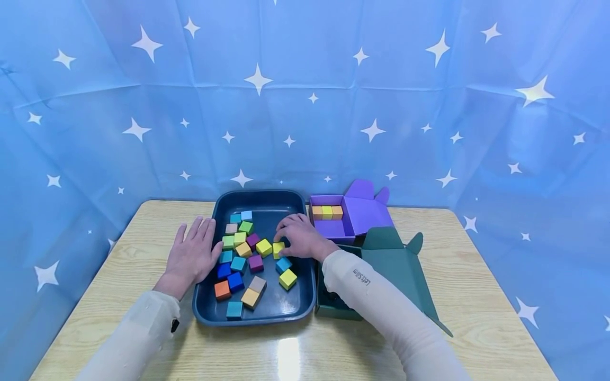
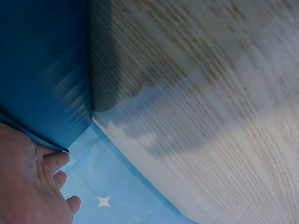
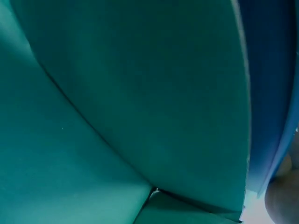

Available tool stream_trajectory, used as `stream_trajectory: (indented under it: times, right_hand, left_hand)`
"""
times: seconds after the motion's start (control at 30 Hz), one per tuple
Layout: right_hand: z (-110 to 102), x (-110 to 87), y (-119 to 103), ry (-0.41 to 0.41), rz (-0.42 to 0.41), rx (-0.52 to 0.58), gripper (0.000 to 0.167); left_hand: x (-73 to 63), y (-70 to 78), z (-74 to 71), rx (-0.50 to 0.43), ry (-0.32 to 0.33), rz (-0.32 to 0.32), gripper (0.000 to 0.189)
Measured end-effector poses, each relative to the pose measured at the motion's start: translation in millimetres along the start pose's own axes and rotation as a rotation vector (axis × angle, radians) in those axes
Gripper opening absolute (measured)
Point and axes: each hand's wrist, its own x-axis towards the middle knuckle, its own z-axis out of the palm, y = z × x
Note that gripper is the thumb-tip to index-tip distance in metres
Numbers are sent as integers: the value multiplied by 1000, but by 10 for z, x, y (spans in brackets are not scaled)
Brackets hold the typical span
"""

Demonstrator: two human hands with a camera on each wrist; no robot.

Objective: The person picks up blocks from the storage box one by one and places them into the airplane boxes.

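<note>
My right hand reaches over the right side of a dark blue tray, pinching a yellow cube between thumb and fingers. A blue cube and another yellow cube lie just below it. Fingers straight, my left hand rests at the tray's left rim; the left wrist view has this hand over the rim. Several coloured cubes, including an orange cube and a purple cube, are scattered in the tray. Part of the right hand shows at the right wrist view's edge.
Behind on the right, an open purple box holds a row of two orange cubes and a yellow one. Nearer stands an open green box, its lid folded right; my right forearm crosses over it. A blue starry cloth hangs behind the table.
</note>
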Motion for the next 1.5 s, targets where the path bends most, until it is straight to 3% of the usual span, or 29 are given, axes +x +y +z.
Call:
stream_trajectory:
  times: [0.63,0.9,1.17,1.5]
  right_hand:
    - [-25,-8,14,15,-20,-20,32]
    - [-245,0,13,71,-44,-26,33]
    - [-412,-28,60,88,17,10,36]
    - [-754,-202,406,182,56,94,33]
  left_hand:
    - [3,32,-6,3,14,10,72]
    - [-5,36,-12,-3,-1,6,72]
    - [-8,25,3,-9,-1,5,73]
    - [-1,1,14,-9,4,6,73]
